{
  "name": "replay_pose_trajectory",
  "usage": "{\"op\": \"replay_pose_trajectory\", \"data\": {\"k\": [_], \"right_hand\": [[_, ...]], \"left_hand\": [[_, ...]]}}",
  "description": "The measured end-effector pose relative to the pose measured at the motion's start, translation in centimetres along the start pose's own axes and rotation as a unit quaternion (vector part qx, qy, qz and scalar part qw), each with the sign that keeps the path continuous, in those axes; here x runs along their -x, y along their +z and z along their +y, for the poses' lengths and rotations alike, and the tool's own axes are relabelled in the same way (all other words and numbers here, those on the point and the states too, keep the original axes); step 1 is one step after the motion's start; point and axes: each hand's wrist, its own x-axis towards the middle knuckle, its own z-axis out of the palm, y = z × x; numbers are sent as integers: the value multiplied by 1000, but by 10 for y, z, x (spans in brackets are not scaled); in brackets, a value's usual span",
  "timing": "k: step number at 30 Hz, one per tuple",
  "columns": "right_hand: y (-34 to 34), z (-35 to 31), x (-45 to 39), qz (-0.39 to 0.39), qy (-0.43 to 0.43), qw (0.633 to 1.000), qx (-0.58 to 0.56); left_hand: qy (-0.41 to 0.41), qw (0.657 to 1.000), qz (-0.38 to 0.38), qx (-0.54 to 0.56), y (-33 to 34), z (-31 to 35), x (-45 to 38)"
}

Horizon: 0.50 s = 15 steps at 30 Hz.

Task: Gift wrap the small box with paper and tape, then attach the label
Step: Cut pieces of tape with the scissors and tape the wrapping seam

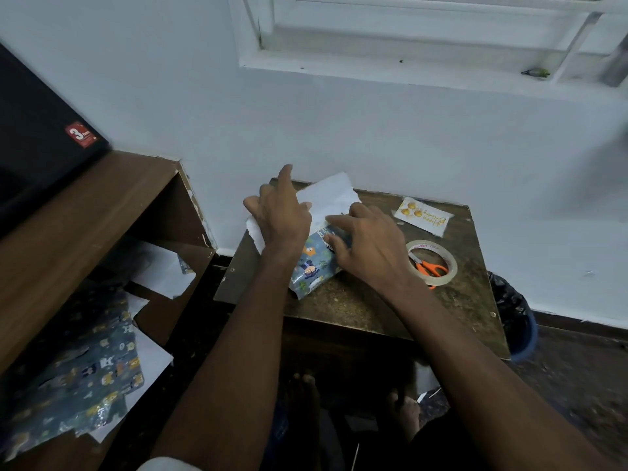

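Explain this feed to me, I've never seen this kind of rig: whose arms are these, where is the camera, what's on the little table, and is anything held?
There is no machine here. One wide camera sits on a person's head and looks forward and down, so both bare arms reach in from the bottom of the picture.

The left hand lies with straight fingers on the white inside of the wrapping paper, pressing it down. The right hand rests on the half-wrapped small box, fingers pressing the paper at its far end. Neither hand has a closed grip on anything that I can see.

On the brown table, right of the box, lies a tape roll with orange-handled scissors across its hole. Behind them lies the label, not yet attached. More patterned paper lies on the shelf at left.
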Motion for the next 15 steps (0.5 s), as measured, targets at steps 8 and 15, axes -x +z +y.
{"op": "replay_pose_trajectory", "data": {"k": [8, 15], "right_hand": [[-17, 6, -5, -107, -53, 992, 29], [-29, 25, -13, -183, -76, 980, -15]], "left_hand": [[78, 994, 34, 63, -12, 18, 10], [86, 990, 23, 108, -14, 23, 10]]}}
